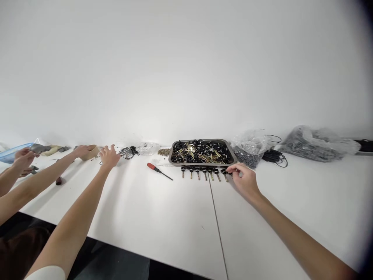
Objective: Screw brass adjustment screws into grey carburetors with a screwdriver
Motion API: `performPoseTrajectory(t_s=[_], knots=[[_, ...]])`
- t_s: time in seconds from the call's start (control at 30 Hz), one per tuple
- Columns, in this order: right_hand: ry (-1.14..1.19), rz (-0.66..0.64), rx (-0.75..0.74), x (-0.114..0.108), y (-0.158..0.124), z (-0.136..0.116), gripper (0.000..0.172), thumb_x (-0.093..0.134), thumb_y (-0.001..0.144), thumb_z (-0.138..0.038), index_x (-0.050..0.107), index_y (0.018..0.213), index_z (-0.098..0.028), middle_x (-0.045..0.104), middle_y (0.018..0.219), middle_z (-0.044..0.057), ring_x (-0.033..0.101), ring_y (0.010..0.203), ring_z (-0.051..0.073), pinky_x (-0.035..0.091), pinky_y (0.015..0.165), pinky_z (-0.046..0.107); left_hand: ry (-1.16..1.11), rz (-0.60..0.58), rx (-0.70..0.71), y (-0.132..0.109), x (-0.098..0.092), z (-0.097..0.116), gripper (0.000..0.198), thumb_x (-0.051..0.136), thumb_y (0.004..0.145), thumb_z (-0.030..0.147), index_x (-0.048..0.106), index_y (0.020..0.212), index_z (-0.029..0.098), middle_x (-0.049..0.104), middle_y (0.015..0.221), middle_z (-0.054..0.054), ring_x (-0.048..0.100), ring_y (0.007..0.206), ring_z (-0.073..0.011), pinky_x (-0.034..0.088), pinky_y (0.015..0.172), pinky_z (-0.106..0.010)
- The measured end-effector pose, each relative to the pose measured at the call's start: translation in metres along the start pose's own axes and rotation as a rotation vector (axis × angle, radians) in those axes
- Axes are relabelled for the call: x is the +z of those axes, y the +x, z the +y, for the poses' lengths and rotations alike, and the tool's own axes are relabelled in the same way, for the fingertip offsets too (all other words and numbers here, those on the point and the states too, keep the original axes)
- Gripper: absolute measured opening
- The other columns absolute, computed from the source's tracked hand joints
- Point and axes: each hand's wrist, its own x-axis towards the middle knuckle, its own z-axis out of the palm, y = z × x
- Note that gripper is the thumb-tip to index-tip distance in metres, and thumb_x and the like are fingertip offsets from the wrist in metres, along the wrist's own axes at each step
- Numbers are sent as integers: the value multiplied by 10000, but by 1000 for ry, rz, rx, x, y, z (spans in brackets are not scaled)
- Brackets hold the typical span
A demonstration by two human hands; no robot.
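Observation:
My right hand (244,178) is closed in a pinch at the right end of a row of black-headed screws (204,172). Its fingertips hide most of the piece there, which looks like one more such screw. The row lies along the front of a metal tray (174,162) heaped with black knobs and brass-coloured screws (201,151). Far to the left, my left hand (109,156) is held over the table with fingers spread and nothing in it. Beside it lie coiled black cables (129,152).
A red-handled screwdriver (157,170) and a pile of small brass parts (164,152) lie left of the tray. Bags of dark parts (247,149) (317,146) and a black cord bundle (274,156) are rightward. At left, another person's hands (25,158) hold a grey piece near a tape roll (89,153).

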Motion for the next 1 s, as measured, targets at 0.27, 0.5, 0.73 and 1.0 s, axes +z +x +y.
performPoseTrajectory(t_s=[0.27, 0.5, 0.73, 1.0], knots=[[17, 5, 43, -3, 3, -2, 269, 387, 658, -116, 647, 686, -179, 639, 756, 42, 580, 710, 170, 442, 674, 285, 241, -131, 20, -5, 3, -27, 280, 653, 687, 261, 504, 899, 154, 532, 1121, -207, 407, 1237, -434, 351, 988, -636], [40, 4, 85, -7, 7, 1, 284, 371, 639, -109, 645, 676, -174, 657, 750, 40, 601, 698, 168, 444, 673, 285, 184, -60, 8, -9, -7, -32, 234, 627, 686, 299, 444, 762, 174, 574, 915, -159, 472, 1201, -440, 446, 932, -568], [86, 6, 137, -11, 9, -1, 293, 370, 630, -98, 652, 669, -171, 665, 744, 39, 606, 701, 167, 442, 674, 281, 48, -13, -152, -36, -30, -35, 352, 604, 685, 454, 551, 838, 142, 629, 746, -128, 625, 946, -370, 504, 854, -520], [109, 13, 188, -15, 8, -4, 296, 370, 623, -97, 655, 660, -168, 661, 734, 42, 597, 716, 172, 439, 676, 277, -315, -258, -16, -122, -35, 55, 501, 701, 652, 515, 640, 1042, 207, 693, 1041, -74, 631, 962, -233, 526, 841, -353]])
